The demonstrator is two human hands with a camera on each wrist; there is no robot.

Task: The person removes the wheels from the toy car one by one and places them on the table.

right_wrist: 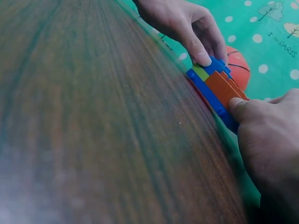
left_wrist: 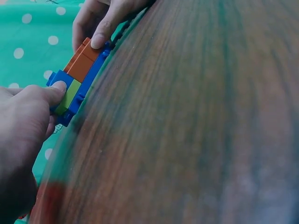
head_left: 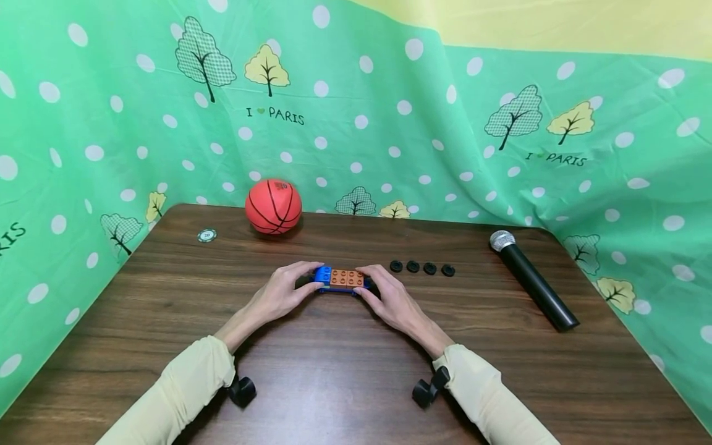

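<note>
Head view: block assembly [head_left: 342,279] flat on table [head_left: 334,371] at centre, pinched at its left end by left hand [head_left: 280,295], at its right end by right hand [head_left: 392,300].

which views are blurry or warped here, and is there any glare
Head view: sharp, evenly lit, soft shadows under the hands, no strong glare, table edges bowed by the wide lens. Left wrist view: near tabletop smeared, brick assembly fairly clear. Right wrist view: same blurred wood foreground, table edge curved, basketball soft behind.
</note>
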